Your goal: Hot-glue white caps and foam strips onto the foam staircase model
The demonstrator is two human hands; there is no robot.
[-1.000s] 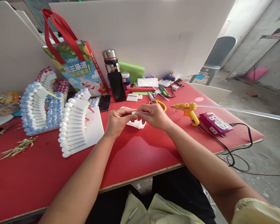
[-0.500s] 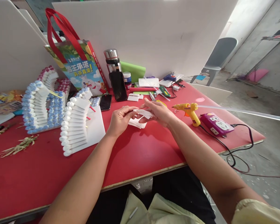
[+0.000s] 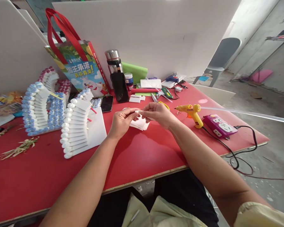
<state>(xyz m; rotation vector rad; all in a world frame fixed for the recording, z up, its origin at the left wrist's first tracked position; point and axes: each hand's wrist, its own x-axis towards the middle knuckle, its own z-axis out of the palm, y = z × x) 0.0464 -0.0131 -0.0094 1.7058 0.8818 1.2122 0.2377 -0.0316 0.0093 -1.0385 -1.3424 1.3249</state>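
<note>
Both hands meet above the red table [image 3: 142, 151], pinching a small piece of white paper [image 3: 137, 111] between them. My left hand [image 3: 123, 121] is closed, thumb against forefinger, on the paper's left end. From the other side my right hand [image 3: 159, 114] pinches it, and its fingers hide much of the sheet. Beneath the hands lies a small stack of white paper sheets [image 3: 140, 124]. To the left, a fan of white rolled pieces with knobbed ends [image 3: 72, 132] lies on a white board [image 3: 97, 126].
A yellow glue gun [image 3: 190, 112] with a long clear stick lies to the right, beside a purple power strip [image 3: 220, 126] and its cables. Behind are a phone [image 3: 119, 87], a steel thermos [image 3: 113, 60] and a bag [image 3: 85, 72]. Blue-tipped fans [image 3: 34, 107] stand at left.
My right hand's fingers have curled in from a spread pose and now pinch the paper, which shows less. My left hand stays nearly in place.
</note>
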